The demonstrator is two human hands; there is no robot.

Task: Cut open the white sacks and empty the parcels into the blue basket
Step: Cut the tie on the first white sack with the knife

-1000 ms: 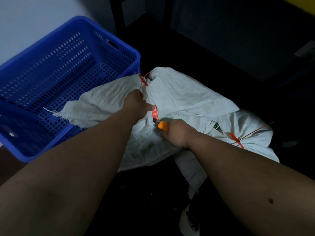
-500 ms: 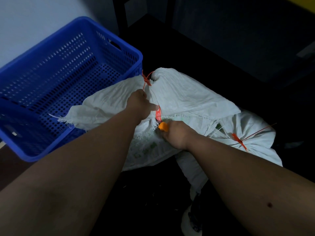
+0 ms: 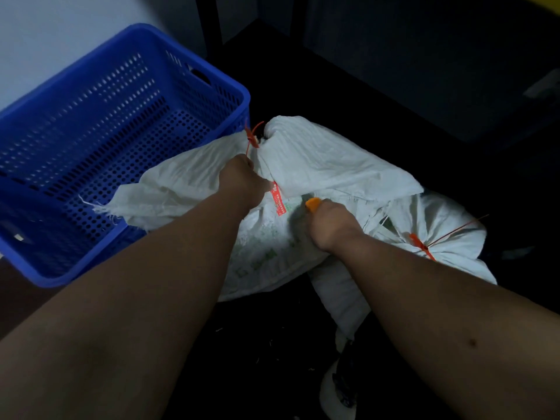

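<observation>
Two sacks lie R of the basket (image 3: 127,95); the near one, the top sack (image 3: 318,165), is the work piece. Its gathered neck points toward the basket, and loose cloth from it drapes over the basket's R rim.

L hand (image 3: 242,183): fingers clenched round the bunched neck cloth, just below the red tie (image 3: 253,137). A red tag (image 3: 279,200) hangs from the same spot, between the two hands.

R hand (image 3: 328,225): fingers clenched round a cutter (image 3: 312,204); only its orange tip shows, the blade itself is hidden. Tip sits just R of the tag, touching or nearly touching the cloth; contact cannot be confirmed.

Key relation: the tie lies beyond the L hand, toward the basket. The cutter lies on the near side, R of the L hand, so the R hand is farther from the tie than the L. The neck's long axis runs approx. from the cutter up past the L fist to the tie. Judgement: the next cut needs the cloth held taut along that axis, w/ the blade working away from the L fingers. Risk: the L thumb is close to the blade path.

2nd sack (image 3: 439,225): farther R of the basket, partly under the top sack, its own red tie (image 3: 419,242) uncut.

Parcels: none visible; presumably inside the sacks. Basket interior shows no parcels.
</observation>
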